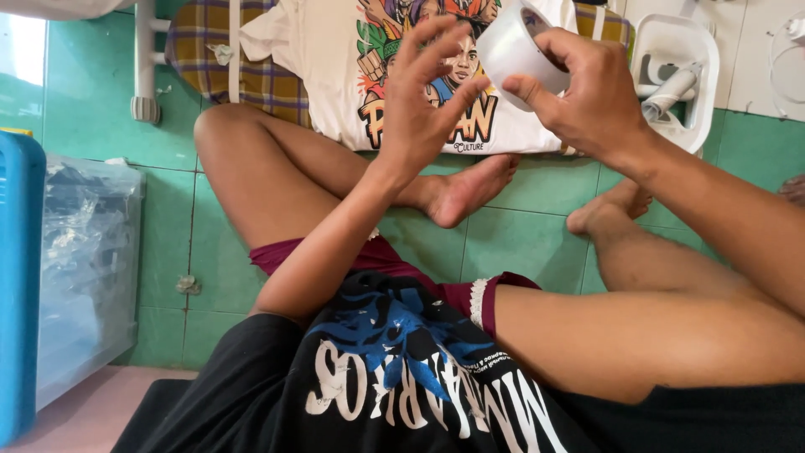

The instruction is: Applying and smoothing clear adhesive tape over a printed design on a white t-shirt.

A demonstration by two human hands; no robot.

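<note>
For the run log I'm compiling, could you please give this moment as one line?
right hand: holds clear tape roll | left hand: fingers spread at the roll | below: white printed T-shirt on plaid board, green tiled floor

A clear whitish tape roll sits at top centre above a white shirt with multicoloured print, on yellow-purple plaid cloth and green tiles; a blue bin stands left.

Open green floor lies between the bare feet below the printed T-shirt; blue bin and plastic-wrapped stack block far left of it.
</note>
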